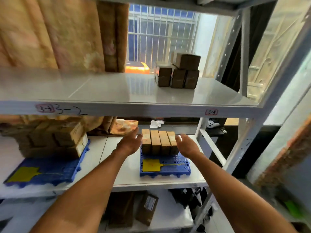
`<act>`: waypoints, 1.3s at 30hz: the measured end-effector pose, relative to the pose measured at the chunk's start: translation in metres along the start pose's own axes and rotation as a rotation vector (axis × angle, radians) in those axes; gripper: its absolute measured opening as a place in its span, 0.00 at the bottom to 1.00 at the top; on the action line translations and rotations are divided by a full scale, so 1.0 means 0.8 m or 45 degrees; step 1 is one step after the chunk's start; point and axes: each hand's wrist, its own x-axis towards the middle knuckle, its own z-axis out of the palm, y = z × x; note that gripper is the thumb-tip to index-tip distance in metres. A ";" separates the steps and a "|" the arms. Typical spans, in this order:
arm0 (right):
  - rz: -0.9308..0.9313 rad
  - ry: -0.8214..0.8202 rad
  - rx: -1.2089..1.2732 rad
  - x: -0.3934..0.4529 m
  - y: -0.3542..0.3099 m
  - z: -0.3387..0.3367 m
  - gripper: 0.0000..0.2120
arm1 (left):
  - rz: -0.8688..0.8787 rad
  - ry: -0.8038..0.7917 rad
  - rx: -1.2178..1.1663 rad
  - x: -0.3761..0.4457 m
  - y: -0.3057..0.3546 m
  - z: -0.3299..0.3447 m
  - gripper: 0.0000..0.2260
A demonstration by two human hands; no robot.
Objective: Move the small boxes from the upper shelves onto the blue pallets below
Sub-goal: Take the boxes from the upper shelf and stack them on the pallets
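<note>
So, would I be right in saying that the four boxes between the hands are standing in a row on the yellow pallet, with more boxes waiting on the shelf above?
Not quite: the head view shows the pallet is blue; only the tag lying on it is yellow. The rest holds: the four boxes stand in a row between the left hand and right hand, with more boxes on the shelf above.

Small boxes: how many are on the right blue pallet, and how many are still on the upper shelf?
On the right blue pallet, in a row: 4
On the upper shelf, in a stack: 4 visible; any behind are hidden
Total visible: 8
</note>
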 end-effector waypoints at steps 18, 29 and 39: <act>-0.567 0.492 0.152 -0.204 -0.108 -0.154 0.21 | 0.539 0.374 0.063 -0.210 0.185 -0.122 0.29; -0.435 0.860 0.396 -0.018 -0.164 -0.202 0.35 | 0.364 0.241 -0.209 -0.014 0.216 -0.164 0.32; -0.409 1.125 0.206 0.110 -0.199 -0.210 0.48 | 0.571 0.555 0.045 0.114 0.251 -0.148 0.36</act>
